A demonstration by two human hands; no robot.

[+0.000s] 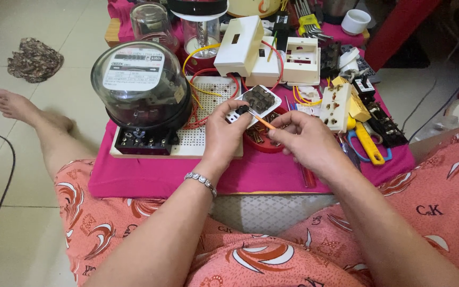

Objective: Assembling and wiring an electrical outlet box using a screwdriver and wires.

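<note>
While one left hand grips one switch plate, one right hand pinches one screwdriver.

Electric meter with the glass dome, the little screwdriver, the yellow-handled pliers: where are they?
Electric meter (142,79), head view, on its glass dome.
Screwdriver (263,121), head view, on its orange shaft.
Yellow-handled pliers (368,143), head view, on the yellow handle.
</note>
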